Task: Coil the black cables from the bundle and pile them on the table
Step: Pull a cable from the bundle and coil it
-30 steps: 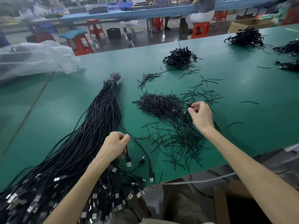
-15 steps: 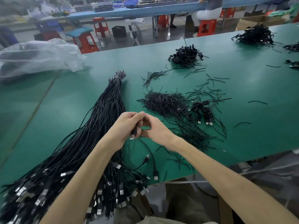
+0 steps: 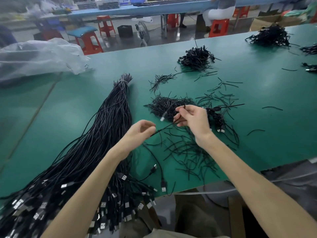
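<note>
A long bundle of black USB cables (image 3: 96, 143) lies on the green table (image 3: 68, 107), tied at its far tip, with metal plugs fanned over the near edge at lower left. One black cable (image 3: 164, 127) is stretched between my hands. My left hand (image 3: 140, 133) pinches it near the bundle. My right hand (image 3: 193, 120) holds the plug end above a heap of short black ties (image 3: 168, 105). A few coiled cables (image 3: 217, 117) lie just right of my right hand. A pile of coiled cables (image 3: 197, 56) sits farther back.
Loose ties (image 3: 188, 152) are scattered near the table's front edge. A clear plastic bag (image 3: 37, 57) lies at the far left. More black piles (image 3: 271, 36) sit at the far right. Red stools and a seated person are beyond the table.
My hands met over the bundle's right side, then parted. My right hand has moved right and away over the tie heap, drawing one cable out taut from my left hand.
</note>
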The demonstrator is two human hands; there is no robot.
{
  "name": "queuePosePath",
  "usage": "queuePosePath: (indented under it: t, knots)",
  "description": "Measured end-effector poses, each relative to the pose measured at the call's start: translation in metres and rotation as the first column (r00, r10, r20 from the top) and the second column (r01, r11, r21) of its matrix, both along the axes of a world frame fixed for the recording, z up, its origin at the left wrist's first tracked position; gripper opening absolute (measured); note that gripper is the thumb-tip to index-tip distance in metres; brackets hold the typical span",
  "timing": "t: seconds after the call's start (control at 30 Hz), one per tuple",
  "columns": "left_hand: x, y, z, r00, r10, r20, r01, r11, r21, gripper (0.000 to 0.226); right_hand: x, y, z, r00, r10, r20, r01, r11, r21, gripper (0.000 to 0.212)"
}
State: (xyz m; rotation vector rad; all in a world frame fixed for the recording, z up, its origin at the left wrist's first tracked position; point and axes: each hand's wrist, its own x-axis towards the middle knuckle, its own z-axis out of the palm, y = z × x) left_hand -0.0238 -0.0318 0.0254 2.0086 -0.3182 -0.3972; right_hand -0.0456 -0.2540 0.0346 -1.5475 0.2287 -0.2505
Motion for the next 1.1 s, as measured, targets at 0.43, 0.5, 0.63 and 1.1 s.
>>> queuePosePath:
  t: [0.43, 0.5, 0.63, 1.1]
  knots:
    - [0.002, 0.003, -0.019, 0.959, -0.180, 0.218, 0.098, 0.936, 0.338, 0.018, -0.003, -0.043, 0.011, 0.934, -0.355, -0.044, 0.343, 0.853, 0.392, 0.015]
    - [0.004, 0.009, -0.024, 0.961, -0.181, 0.211, 0.092, 0.923, 0.374, 0.021, -0.007, -0.057, 0.015, 0.911, -0.411, -0.016, 0.377, 0.817, 0.436, 0.015]
    - [0.004, 0.025, -0.041, 0.977, -0.130, 0.170, 0.070, 0.945, 0.320, 0.028, -0.016, -0.100, 0.023, 0.833, -0.553, 0.024, 0.455, 0.708, 0.540, 0.013]
    - [0.008, -0.041, 0.013, 0.972, -0.075, 0.222, 0.078, 0.997, -0.008, 0.026, -0.027, -0.057, -0.012, 0.997, -0.067, 0.026, 0.069, 0.993, -0.097, 0.021]
